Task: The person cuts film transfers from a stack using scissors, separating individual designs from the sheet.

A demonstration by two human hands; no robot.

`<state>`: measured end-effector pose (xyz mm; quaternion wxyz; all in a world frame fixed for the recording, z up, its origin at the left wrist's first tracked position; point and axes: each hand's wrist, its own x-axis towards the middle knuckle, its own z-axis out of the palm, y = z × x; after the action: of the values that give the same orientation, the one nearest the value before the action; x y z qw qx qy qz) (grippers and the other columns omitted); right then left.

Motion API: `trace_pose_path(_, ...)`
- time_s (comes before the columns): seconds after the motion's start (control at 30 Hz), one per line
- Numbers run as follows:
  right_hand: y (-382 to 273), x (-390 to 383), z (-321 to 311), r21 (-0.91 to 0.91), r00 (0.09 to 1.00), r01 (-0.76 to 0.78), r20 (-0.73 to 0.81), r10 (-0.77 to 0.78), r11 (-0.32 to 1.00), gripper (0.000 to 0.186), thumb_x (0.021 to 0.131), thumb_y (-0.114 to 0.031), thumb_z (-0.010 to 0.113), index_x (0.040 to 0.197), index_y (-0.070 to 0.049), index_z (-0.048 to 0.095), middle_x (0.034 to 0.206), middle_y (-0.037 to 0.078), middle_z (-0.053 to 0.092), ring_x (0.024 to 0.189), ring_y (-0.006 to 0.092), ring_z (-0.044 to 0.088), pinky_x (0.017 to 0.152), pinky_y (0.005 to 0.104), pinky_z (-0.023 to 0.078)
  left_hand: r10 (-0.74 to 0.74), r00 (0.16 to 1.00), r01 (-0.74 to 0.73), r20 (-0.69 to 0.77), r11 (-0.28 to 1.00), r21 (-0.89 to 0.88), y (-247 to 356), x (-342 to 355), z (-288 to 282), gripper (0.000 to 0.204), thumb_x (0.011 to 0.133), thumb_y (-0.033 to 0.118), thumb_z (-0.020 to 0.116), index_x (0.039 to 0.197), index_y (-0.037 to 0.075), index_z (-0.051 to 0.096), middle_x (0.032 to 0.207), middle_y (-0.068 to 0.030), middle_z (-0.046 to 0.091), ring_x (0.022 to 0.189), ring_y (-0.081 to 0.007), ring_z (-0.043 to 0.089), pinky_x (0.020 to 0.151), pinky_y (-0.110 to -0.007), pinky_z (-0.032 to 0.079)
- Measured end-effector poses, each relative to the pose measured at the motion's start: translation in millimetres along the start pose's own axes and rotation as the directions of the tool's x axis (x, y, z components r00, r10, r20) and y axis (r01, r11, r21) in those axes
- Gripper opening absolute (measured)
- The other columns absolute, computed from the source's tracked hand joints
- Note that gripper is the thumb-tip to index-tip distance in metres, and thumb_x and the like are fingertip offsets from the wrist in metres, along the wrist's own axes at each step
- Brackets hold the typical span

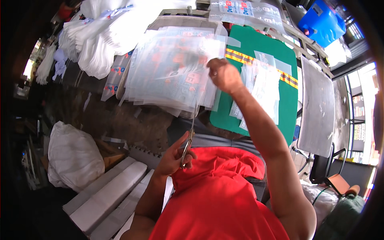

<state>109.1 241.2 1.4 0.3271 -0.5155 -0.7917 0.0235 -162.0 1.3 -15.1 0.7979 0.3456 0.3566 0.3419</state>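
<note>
Low in front of my body, my left hand (176,158) grips a pair of metal scissors (187,149), with the blades pointing up and away from me. My right hand (225,76) hovers at the right edge of a pile of clear printed plastic sheets (160,72). Its fingers are curled; what they hold, if anything, is blurred. Right of that pile, a smaller stack of pale printed pieces (260,92) lies on a green board (286,104) with a yellow-and-black strip (240,57) across it.
White cloth or plastic bundles (100,44) hang over the table at far left. More printed sheets (248,12) lie at the back, near a blue container (322,23). A grey panel (316,104) stands at right. Long white boxes (108,192) and a white sack (74,156) sit lower left.
</note>
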Motion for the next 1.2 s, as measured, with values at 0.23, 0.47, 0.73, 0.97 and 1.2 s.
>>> trace_pose_path(0.23,23,-106,-156,-0.015,0.930,-0.211,-0.311,0.196,0.977,0.022,0.081,0.010,0.058,0.099,-0.001,0.065,0.106,0.012,0.069,0.096,0.0262,0.068,0.083,0.0335,0.053,-0.026,1.000,0.025,0.018,0.998,0.053,2,8,6,0.084,0.090,0.006,0.072,0.158,0.014,0.023,0.098,-0.0147,0.069,0.066,-0.0141,0.066,0.060,-0.027,0.055)
trace_pose_path(0.47,18,-291,-197,0.684,0.614,-0.369,-0.328,0.718,0.629,0.016,0.083,0.011,0.047,0.090,-0.002,0.053,0.131,0.017,0.057,0.124,0.0254,0.054,0.107,0.0375,0.039,-0.134,0.980,0.117,0.146,0.986,0.119,-3,36,22,0.081,0.093,0.003,0.066,0.159,0.015,0.021,0.096,-0.0134,0.071,0.068,-0.0100,0.064,0.062,-0.025,0.053)
trace_pose_path(0.73,6,-326,-196,0.822,0.379,-0.334,-0.331,0.864,0.461,0.021,0.091,-0.005,0.050,0.112,-0.006,0.053,0.147,0.016,0.046,0.128,0.0285,0.052,0.103,0.0391,0.045,-0.206,0.942,0.129,0.266,0.951,0.280,8,53,50,0.082,0.093,0.003,0.065,0.159,0.013,0.019,0.096,-0.0137,0.071,0.067,-0.0103,0.063,0.063,-0.025,0.052)
trace_pose_path(0.97,-8,-356,-151,0.972,0.083,0.235,0.003,0.997,-0.023,0.054,0.097,-0.030,0.063,0.140,-0.006,0.041,0.139,0.016,0.041,0.116,0.0325,0.056,0.096,0.0443,0.053,-0.248,0.932,0.178,0.264,0.948,0.262,1,41,57,0.081,0.094,0.003,0.064,0.159,0.012,0.018,0.093,-0.0133,0.071,0.068,-0.0104,0.063,0.063,-0.025,0.052)
trace_pose_path(1.2,-34,-305,-113,0.941,0.038,0.125,0.313,0.949,-0.316,0.024,0.096,-0.025,0.068,0.108,-0.005,0.061,0.088,0.006,0.063,0.078,0.0239,0.065,0.070,0.0313,0.055,-0.385,0.862,0.263,0.331,0.896,0.358,7,18,90,0.081,0.095,0.003,0.064,0.160,0.011,0.015,0.095,-0.0123,0.070,0.071,-0.0102,0.063,0.067,-0.024,0.052)
